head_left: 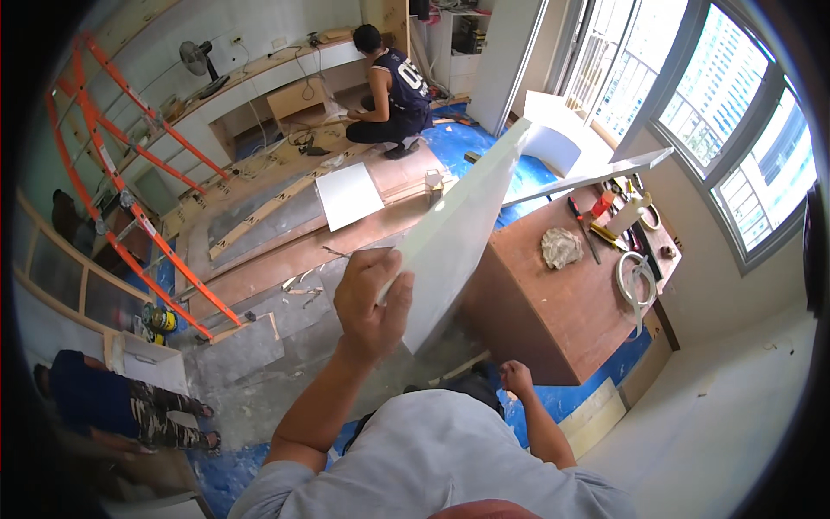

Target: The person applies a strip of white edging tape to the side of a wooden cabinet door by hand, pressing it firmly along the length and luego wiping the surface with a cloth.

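My left hand [373, 303] is closed on the edge of a long white board [458, 221], thumb on one face and fingers on the other. The board stands tilted in front of me, its far end raised toward the windows. My right hand [516, 378] hangs low on the right beside a brown wooden box-like cabinet [527, 303], fingers curled in, with nothing seen in them. On the cabinet top lie a crumpled cream cloth [562, 249], a coil of white edging strip [635, 278], a red-handled tool [574, 208] and a pale bottle [624, 216].
An orange ladder [108, 164] stands at the left. One person [393, 91] squats at the far bench; another person [95, 394] is at the lower left. A white square panel [349, 196] lies on stacked boards. Another white board [588, 177] juts over the cabinet's far edge. Blue sheeting [458, 143] covers parts of the floor.
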A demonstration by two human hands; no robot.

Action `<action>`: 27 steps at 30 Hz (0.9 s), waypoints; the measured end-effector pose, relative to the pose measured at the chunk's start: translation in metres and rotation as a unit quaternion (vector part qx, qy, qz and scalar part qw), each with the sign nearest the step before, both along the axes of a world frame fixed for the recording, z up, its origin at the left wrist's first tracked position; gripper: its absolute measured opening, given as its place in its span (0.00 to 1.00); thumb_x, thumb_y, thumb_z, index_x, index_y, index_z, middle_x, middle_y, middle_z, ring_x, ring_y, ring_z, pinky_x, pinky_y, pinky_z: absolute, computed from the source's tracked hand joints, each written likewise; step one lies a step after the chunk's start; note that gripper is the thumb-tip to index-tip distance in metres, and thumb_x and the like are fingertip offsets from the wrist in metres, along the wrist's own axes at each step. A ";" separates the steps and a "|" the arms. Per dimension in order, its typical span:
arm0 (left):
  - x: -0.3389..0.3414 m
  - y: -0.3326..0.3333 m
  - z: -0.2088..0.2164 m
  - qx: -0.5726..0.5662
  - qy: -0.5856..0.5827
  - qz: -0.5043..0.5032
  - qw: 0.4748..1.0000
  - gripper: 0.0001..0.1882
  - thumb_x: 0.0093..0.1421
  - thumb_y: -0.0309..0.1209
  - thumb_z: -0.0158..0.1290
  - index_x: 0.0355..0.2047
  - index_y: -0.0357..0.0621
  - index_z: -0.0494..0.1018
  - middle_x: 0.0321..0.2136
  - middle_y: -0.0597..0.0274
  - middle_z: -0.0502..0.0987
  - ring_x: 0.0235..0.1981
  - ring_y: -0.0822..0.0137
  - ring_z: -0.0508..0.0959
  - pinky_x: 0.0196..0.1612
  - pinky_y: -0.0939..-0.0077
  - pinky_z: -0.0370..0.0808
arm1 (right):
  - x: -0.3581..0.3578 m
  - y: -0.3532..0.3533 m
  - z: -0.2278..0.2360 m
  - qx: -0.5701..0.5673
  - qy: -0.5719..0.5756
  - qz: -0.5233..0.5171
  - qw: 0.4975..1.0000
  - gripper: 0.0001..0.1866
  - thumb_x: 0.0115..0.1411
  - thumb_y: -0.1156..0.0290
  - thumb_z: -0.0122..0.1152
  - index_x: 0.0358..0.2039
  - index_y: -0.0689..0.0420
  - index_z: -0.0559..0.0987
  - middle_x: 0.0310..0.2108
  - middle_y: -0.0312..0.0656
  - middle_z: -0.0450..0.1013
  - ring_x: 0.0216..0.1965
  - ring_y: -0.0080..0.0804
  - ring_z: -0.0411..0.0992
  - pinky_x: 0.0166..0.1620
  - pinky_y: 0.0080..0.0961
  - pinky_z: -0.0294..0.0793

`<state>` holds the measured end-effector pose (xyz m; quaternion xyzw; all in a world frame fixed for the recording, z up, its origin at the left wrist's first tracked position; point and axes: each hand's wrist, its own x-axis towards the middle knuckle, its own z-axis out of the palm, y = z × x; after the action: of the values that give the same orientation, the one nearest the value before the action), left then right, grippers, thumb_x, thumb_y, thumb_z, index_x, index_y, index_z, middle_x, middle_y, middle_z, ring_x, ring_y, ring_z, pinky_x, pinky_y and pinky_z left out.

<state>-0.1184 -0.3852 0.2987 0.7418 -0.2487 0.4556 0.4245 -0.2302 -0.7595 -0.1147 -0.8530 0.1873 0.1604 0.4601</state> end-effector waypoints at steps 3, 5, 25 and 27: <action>0.002 0.001 0.000 -0.028 0.017 0.006 0.999 0.11 0.63 0.22 0.62 0.45 0.35 0.77 0.39 0.46 0.81 0.37 0.53 0.82 0.39 0.66 0.80 | 0.012 0.017 0.009 -0.096 -0.153 0.087 0.980 0.11 0.70 0.67 0.58 0.42 0.59 0.84 0.29 0.53 0.81 0.34 0.50 0.83 0.40 0.42 0.81; 0.003 0.003 0.000 -0.035 0.026 0.011 0.999 0.09 0.65 0.25 0.62 0.44 0.34 0.77 0.40 0.46 0.81 0.37 0.54 0.83 0.40 0.67 0.80 | 0.023 0.026 0.025 -0.098 -0.189 0.092 0.973 0.11 0.69 0.65 0.60 0.45 0.58 0.83 0.30 0.55 0.80 0.36 0.54 0.82 0.41 0.44 0.80; -0.005 -0.046 0.068 0.053 0.178 0.328 0.926 0.12 0.70 0.25 0.56 0.29 0.32 0.72 0.24 0.59 0.70 0.24 0.69 0.65 0.29 0.74 0.64 | 0.258 -0.162 0.067 -0.241 -0.317 0.017 0.917 0.19 0.69 0.63 0.61 0.58 0.57 0.79 0.64 0.56 0.69 0.62 0.58 0.70 0.61 0.48 0.73; -0.002 -0.051 0.066 0.061 0.191 0.380 0.903 0.14 0.71 0.28 0.56 0.28 0.32 0.70 0.22 0.60 0.66 0.24 0.69 0.61 0.28 0.73 0.62 | 0.286 -0.184 0.061 -0.286 -0.325 0.029 0.901 0.24 0.68 0.62 0.62 0.62 0.54 0.76 0.70 0.56 0.61 0.68 0.60 0.63 0.65 0.50 0.69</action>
<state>-0.1208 -0.4366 0.3647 0.8773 0.1104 0.4162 0.2121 0.0563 -0.9437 -0.0539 -0.9577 0.0402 -0.1731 0.2263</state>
